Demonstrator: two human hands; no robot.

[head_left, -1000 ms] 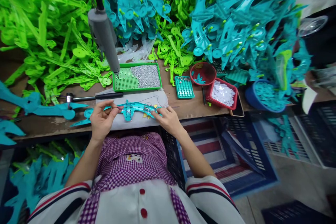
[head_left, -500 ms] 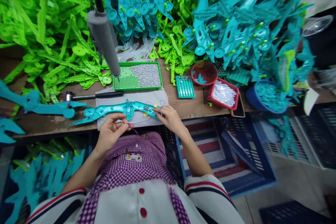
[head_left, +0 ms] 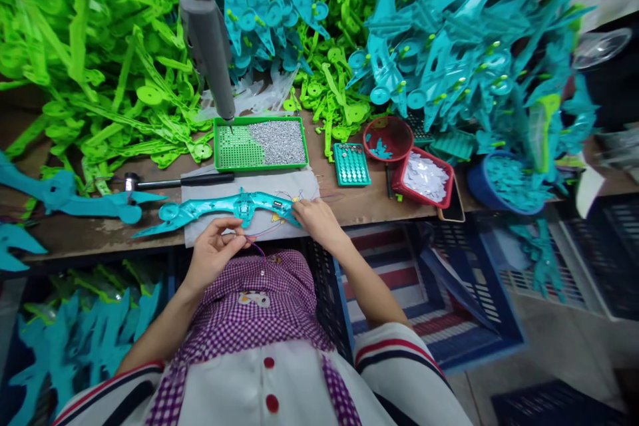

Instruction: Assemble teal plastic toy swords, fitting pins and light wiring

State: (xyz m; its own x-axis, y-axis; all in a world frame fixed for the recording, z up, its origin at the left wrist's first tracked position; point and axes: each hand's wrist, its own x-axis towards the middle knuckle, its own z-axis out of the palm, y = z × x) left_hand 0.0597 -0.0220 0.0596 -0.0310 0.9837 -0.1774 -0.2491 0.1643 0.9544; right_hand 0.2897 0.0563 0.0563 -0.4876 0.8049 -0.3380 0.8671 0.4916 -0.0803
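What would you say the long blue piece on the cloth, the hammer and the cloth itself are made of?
The blue piece looks like glossy moulded plastic, going by its bright highlights. The hammer seems to have a polished metal head, which glints, and a black grip, either rubber or plastic. The cloth looks like matte fabric, given its ragged edge.

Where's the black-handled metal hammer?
Head view, left side: the hammer lies on the brown table, handle just in front of the green rectangular tray.

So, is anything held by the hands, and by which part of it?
The left hand pinches thin wires near their loose end; the right hand covers the right end of the teal piece, its grip hidden.
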